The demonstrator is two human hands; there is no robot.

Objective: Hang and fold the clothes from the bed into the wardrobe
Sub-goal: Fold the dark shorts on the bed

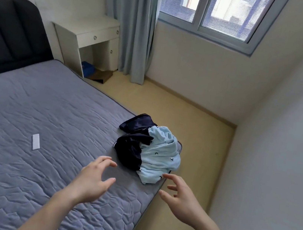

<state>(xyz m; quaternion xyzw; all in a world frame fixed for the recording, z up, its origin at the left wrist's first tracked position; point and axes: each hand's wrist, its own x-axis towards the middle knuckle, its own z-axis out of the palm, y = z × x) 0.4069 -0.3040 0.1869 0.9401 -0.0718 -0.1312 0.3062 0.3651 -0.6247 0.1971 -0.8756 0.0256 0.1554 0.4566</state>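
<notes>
Clothes, a dark garment and a pale blue one, lie heaped at the bed's near right corner. Left hand and right hand, both spread wide and empty, hover just near of the heap.

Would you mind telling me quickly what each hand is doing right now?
Left hand: open, fingers spread, holding nothing, just short of the pile of clothes.
Right hand: open, empty, fingertips near the light blue garment.
</notes>
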